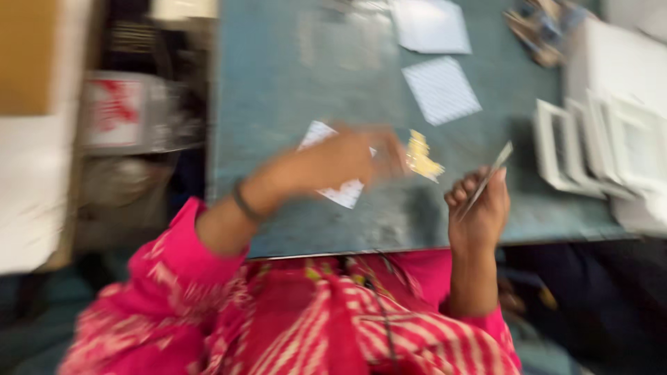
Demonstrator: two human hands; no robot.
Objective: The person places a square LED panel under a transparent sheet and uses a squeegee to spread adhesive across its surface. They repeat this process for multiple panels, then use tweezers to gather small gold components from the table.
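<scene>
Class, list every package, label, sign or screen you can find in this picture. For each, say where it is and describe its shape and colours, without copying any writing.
White package with a red print: left of the table, off its edge; boxy and blurred.
Brown cardboard box: top left corner; flat brown side, partly cut off.
Stack of white trays: right end of the table; rectangular, white.
No sign or screen shows.
</scene>
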